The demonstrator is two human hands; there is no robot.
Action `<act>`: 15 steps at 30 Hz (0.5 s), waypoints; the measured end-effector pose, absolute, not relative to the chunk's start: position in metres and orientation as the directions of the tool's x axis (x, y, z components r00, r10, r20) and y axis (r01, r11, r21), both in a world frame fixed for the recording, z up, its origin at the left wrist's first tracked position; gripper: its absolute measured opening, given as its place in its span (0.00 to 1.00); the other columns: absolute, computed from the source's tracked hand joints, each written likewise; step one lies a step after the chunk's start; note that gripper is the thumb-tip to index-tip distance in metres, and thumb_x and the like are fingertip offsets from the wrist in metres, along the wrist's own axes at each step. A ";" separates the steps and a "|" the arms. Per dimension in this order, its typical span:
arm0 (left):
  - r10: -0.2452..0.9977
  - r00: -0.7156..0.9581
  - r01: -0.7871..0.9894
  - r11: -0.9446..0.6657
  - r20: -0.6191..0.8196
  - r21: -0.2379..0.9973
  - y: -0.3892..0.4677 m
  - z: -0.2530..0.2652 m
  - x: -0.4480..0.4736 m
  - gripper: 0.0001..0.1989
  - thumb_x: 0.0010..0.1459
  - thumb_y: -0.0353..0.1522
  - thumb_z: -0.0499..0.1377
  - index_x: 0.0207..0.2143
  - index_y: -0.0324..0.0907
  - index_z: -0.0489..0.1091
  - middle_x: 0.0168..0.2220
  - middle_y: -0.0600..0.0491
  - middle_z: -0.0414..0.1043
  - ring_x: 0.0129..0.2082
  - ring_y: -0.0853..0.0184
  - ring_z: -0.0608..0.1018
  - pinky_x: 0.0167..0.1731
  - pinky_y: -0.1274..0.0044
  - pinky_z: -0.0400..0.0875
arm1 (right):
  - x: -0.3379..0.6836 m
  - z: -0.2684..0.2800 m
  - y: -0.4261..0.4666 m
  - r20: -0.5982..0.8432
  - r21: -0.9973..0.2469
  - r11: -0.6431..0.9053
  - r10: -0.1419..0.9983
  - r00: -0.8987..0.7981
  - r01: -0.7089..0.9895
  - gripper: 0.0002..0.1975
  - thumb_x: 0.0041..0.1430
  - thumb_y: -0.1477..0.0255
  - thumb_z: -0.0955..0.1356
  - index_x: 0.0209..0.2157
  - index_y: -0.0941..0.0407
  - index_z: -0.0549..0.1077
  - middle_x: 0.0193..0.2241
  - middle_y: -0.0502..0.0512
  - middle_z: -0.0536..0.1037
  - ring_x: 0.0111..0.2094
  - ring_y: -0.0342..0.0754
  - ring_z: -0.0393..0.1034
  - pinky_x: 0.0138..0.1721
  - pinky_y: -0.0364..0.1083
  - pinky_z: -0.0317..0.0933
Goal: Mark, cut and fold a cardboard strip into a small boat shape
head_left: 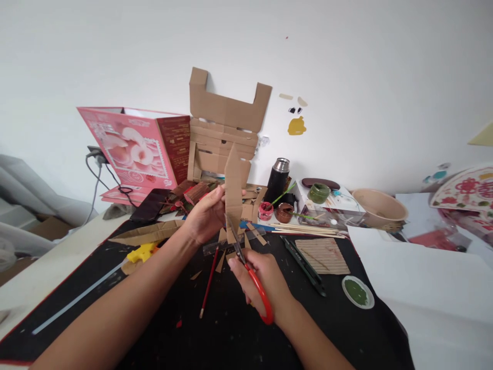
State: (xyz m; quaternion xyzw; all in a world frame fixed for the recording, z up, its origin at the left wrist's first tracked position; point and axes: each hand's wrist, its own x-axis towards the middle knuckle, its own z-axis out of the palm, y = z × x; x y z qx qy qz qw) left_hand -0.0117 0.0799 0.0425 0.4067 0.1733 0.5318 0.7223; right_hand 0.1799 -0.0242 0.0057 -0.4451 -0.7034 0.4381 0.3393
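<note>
My left hand grips a long cardboard strip by its left edge and holds it upright, its pointed end up. In my right hand is a pair of scissors with red handles. Their blades meet the lower part of the strip, at its left edge. Below, on the black mat, lie cardboard offcuts, a clear ruler and a red pencil. Another pointed cardboard piece rests to the left, beside my left forearm.
A pink box and a large cut cardboard sheet lean at the back. A black flask, paint jars, wooden sticks, a green cutter, corrugated cardboard and a green paint lid occupy the right.
</note>
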 end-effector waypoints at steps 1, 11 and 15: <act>0.913 0.366 -0.630 0.100 0.181 0.770 0.080 0.043 -0.012 0.26 0.58 0.48 0.76 0.51 0.41 0.83 0.45 0.45 0.87 0.45 0.49 0.88 0.47 0.64 0.82 | 0.180 0.006 -0.024 0.088 -0.916 0.223 0.922 -0.376 0.333 0.22 0.70 0.48 0.72 0.37 0.55 0.80 0.17 0.47 0.70 0.22 0.47 0.71 0.24 0.42 0.60; 0.923 0.329 -0.581 0.033 0.198 0.813 0.080 0.044 -0.015 0.26 0.53 0.48 0.79 0.45 0.40 0.84 0.42 0.45 0.88 0.43 0.50 0.88 0.48 0.64 0.82 | 0.179 -0.001 -0.024 0.026 -0.936 0.165 0.912 -0.409 0.310 0.24 0.69 0.45 0.72 0.38 0.54 0.80 0.20 0.50 0.77 0.20 0.47 0.74 0.23 0.41 0.63; 0.929 0.331 -0.581 0.063 0.166 0.811 0.081 0.042 -0.015 0.27 0.52 0.49 0.80 0.45 0.38 0.83 0.41 0.45 0.88 0.39 0.54 0.88 0.44 0.68 0.82 | 0.177 -0.003 -0.024 0.024 -0.962 0.134 0.909 -0.416 0.238 0.26 0.67 0.44 0.72 0.38 0.55 0.80 0.21 0.50 0.78 0.22 0.48 0.77 0.26 0.41 0.68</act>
